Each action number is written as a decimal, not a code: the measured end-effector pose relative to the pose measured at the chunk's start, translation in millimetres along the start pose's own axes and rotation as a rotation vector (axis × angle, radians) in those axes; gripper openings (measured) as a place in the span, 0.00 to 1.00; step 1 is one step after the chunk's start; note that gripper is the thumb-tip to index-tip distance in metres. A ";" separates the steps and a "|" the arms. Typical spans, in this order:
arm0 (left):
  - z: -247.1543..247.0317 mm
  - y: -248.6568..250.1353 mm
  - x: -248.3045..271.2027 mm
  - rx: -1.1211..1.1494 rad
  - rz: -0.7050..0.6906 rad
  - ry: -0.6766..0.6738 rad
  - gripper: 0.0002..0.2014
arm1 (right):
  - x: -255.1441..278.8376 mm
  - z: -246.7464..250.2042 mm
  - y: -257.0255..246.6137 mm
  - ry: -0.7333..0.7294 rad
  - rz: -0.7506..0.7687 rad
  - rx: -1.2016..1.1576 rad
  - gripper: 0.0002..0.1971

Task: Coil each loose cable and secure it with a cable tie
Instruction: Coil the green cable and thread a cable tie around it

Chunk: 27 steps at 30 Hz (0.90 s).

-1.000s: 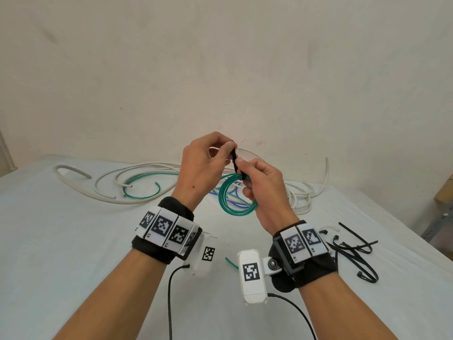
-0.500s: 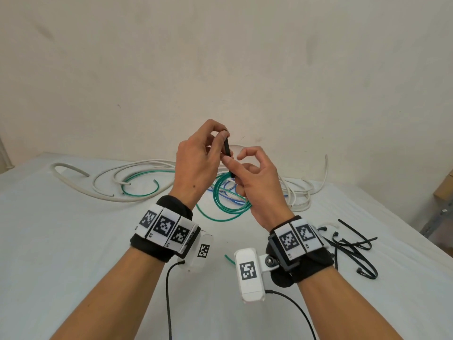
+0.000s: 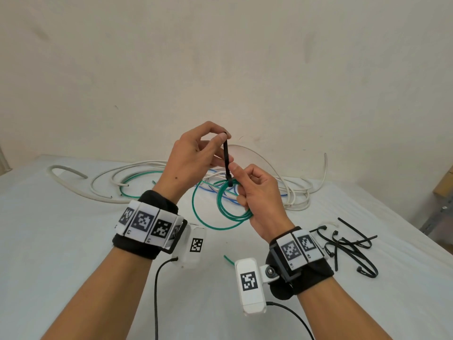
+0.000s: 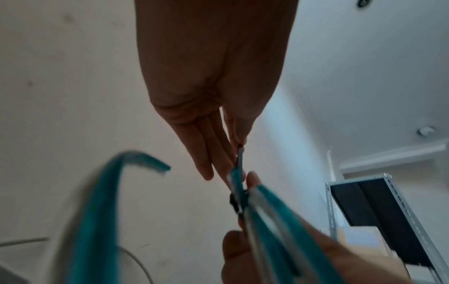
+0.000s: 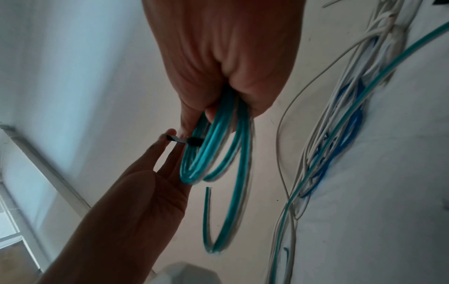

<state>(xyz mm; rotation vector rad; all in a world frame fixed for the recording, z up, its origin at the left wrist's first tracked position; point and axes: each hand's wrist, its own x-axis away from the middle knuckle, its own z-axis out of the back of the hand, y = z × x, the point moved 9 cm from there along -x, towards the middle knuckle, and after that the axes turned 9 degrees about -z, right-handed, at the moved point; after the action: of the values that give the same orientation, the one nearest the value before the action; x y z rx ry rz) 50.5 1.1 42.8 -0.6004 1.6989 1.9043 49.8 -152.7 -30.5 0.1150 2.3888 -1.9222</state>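
A coiled green cable (image 3: 229, 207) hangs in the air above the white table, gripped by my right hand (image 3: 255, 192), whose fingers curl round its loops (image 5: 218, 138). A black cable tie (image 3: 226, 159) is looped round the top of the coil, its head (image 5: 195, 141) against the strands. My left hand (image 3: 196, 155) pinches the tie's tail between thumb and forefinger and holds it straight up. One free end of the green cable (image 5: 207, 194) dangles below the coil. In the left wrist view the tie (image 4: 240, 157) runs from my fingertips down to the blurred green strands.
Loose white cables (image 3: 103, 185), a green cable (image 3: 137, 179) and a blue one (image 3: 215, 171) lie tangled at the back of the table (image 3: 61, 241). Several spare black cable ties (image 3: 350, 246) lie to the right. A metal shelf (image 3: 431, 217) stands off the table's right edge.
My left hand has pulled the tie's tail upward, so a longer straight length shows above the coil. The tie's loop sits tighter on the green coil. Both hands stayed close together.
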 end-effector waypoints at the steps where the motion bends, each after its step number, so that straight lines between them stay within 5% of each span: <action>1: -1.4 -0.1 0.7 0.031 0.015 -0.030 0.08 | -0.1 2.4 1.0 0.011 -0.001 -0.003 0.18; 6: -8.0 0.8 4.8 0.093 0.047 -0.104 0.11 | -0.4 7.2 -0.3 0.023 0.002 0.005 0.14; 16: -12.2 8.8 2.1 0.083 -0.019 -0.007 0.09 | 5.4 2.9 -11.7 0.010 0.058 0.150 0.11; 19: 4.5 -0.4 -3.4 -0.135 0.002 -0.020 0.14 | 5.1 8.4 -15.6 0.030 0.072 0.085 0.11; 23: 28.2 -45.6 6.0 -0.579 0.339 -0.237 0.32 | 3.8 17.9 -20.8 0.074 0.092 0.005 0.12; 27: 1.0 -55.1 38.6 -0.186 0.572 -0.521 0.23 | 0.0 22.9 -26.0 0.117 0.131 -0.016 0.11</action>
<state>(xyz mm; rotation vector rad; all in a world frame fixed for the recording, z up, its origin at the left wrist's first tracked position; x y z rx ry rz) 56.0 10.0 -23.7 0.3538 1.4414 2.3495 47.3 -180.5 -10.1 0.3835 2.4006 -1.8864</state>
